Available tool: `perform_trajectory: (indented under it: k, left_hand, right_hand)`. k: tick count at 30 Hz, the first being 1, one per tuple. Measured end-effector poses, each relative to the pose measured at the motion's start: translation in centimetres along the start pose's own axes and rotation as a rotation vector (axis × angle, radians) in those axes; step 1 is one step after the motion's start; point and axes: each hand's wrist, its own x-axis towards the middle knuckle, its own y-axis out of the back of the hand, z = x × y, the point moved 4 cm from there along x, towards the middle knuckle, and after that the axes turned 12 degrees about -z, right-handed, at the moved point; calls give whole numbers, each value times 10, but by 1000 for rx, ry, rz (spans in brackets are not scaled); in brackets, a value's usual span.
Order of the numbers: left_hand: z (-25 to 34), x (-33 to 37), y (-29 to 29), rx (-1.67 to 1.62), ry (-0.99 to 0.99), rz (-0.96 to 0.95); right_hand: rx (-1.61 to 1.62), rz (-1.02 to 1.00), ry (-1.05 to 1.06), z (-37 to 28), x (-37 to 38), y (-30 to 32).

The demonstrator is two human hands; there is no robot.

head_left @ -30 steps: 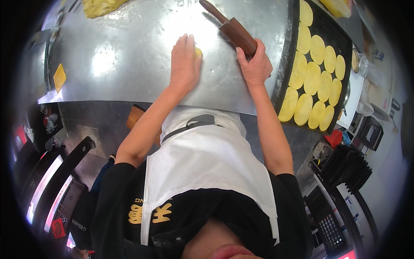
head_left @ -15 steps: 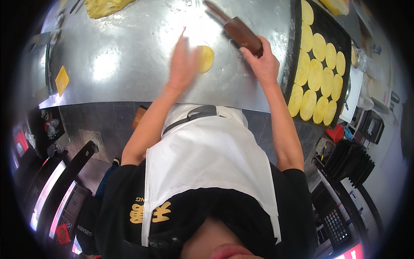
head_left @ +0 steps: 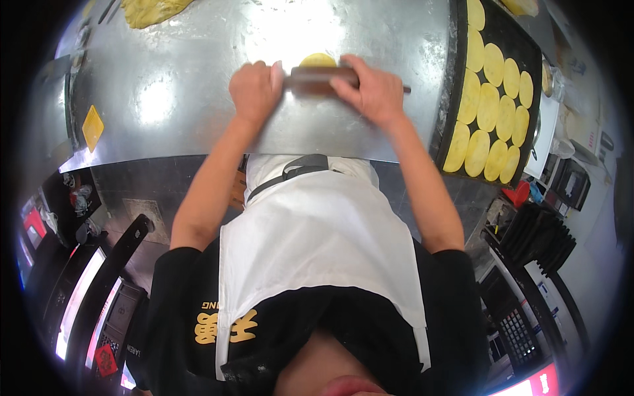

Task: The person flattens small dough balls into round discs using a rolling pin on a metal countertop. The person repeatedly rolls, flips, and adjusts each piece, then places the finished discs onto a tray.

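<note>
A dark brown rolling pin (head_left: 316, 82) lies crosswise on the metal worktop, slightly blurred. My left hand (head_left: 254, 92) is closed at its left handle, with the thumb toward the roller. At the other end, my right hand (head_left: 375, 91) grips the roller, and a bit of handle sticks out past it. Just beyond the pin, part of a flat yellow dough round (head_left: 318, 59) shows; the pin hides the rest. To the right, a black tray (head_left: 451, 145) holds several flat yellow dough ovals (head_left: 487, 107) in rows.
The shiny metal worktop (head_left: 191, 112) ends in front of my white apron. A big yellow dough lump (head_left: 148, 10) sits at the far left. Nearer on the left lies a yellow diamond-shaped scraper-like piece (head_left: 93, 128). A red object (head_left: 518, 193) is below the tray.
The rolling pin has gone from slanted in my right hand to level over the dough round. My left hand has left the dough and closed on the pin's left end.
</note>
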Motion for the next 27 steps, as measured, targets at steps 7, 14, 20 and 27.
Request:
perform_trajectory:
  k: [7, 14, 20, 27]
  left_hand:
    - [-4, 67, 6, -10, 180, -274]
    - [8, 2, -1, 9, 0, -3]
    - [11, 70, 39, -653, 202, -109]
    - [66, 65, -11, -316, 0, -559]
  right_hand:
    - [119, -34, -199, 20, 52, 26]
    - [93, -28, -119, 8, -1, 3]
    - [647, 155, -391, 56, 15, 29]
    - [731, 537, -458, 99, -53, 5]
